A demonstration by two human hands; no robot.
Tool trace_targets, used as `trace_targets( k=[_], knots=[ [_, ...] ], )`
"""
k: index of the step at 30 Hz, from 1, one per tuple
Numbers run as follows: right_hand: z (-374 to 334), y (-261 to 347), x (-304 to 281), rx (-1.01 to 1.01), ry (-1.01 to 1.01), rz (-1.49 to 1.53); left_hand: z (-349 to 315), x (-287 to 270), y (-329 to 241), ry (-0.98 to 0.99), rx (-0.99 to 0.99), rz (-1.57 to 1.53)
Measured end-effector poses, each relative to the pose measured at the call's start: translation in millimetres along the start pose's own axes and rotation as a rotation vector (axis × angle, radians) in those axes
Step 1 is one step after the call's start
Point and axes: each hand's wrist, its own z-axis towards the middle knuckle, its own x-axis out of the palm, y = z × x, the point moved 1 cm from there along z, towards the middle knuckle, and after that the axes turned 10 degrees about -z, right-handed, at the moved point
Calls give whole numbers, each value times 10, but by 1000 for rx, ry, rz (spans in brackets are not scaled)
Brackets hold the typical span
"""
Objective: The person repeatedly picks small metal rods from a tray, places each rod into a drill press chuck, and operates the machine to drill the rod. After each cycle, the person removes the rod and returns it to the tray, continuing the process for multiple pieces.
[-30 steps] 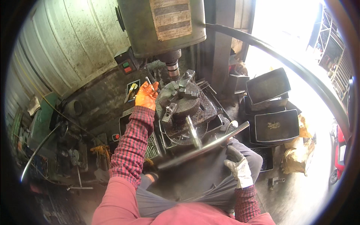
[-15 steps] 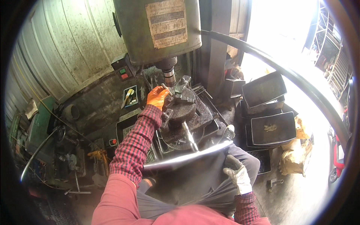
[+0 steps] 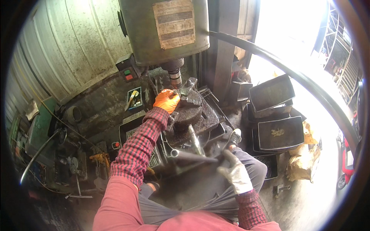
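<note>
My left hand (image 3: pixel 167 101), in an orange glove, is closed at the dark metal vise (image 3: pixel 188 101), just below the spindle chuck (image 3: pixel 175 78) of a green tapping machine (image 3: pixel 165 34). Its fingers hide whatever is between them. My right hand (image 3: pixel 236 175), in a worn white and grey glove, is raised over my right knee with fingers apart. It is close to the far end of a blurred steel lever bar (image 3: pixel 194 156). That bar crosses a shiny shaft (image 3: pixel 195 140), which sticks out from the machine toward me.
Black bins (image 3: pixel 280 133) are stacked at the right, beside a crumpled tan sack (image 3: pixel 304 161). A thick dark hose (image 3: pixel 277 59) arches overhead. At the left are a switch box (image 3: pixel 128 73), a tray with a brush (image 3: pixel 133 98) and a bin of metal parts (image 3: pixel 131 131).
My left hand has moved slightly right and down; the small metal rod seen in its fingers is now hidden. The lever bar has turned, and my right hand has risen leftward toward it.
</note>
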Motion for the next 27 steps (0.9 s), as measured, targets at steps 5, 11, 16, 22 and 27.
trace_targets(
  k=[5, 11, 16, 22, 27],
  knots=[
    [259, 68, 469, 125, 301, -328, 5, 17, -54, 91, -62, -76],
    [129, 98, 1438, 247, 468, 373, 15, -20, -126, 128, -111, -30],
    [92, 1002, 977, -164, 774, 555, 39, -30, -128, 145, -146, -15],
    [421, 1231, -272, -788, 246, -675, 55, -3, -61, 160, -119, -91],
    [516, 419, 501, -233, -219, -568, 40, 20, -39, 98, -82, -48]
  ],
)
